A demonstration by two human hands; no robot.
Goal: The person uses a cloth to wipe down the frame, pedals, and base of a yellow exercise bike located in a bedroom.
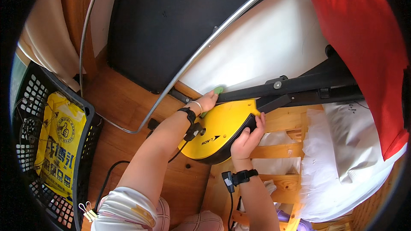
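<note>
A yellow and black flywheel housing (pixel 212 128) of what looks like an exercise bike lies tilted before me, joined to black metal tubes (pixel 308 81). My left hand (pixel 208 102) is at the housing's far edge, beside the end of a tube. It holds a green cloth (pixel 218 90), which shows above the fingers and in a small patch below the hand. My right hand (pixel 249 136) grips the black near rim of the housing, with its fingers up by the yellow corner. The left palm is hidden from view.
A black plastic basket (pixel 84 147) holding a yellow printed bag (pixel 61 141) stands on the left. A bent metal tube (pixel 192 59) crosses in front of a black panel (pixel 160 22). Wooden slats (pixel 279 151), white tulle (pixel 316 173) and red fabric (pixel 359 38) are on the right. Cables run from both wrists.
</note>
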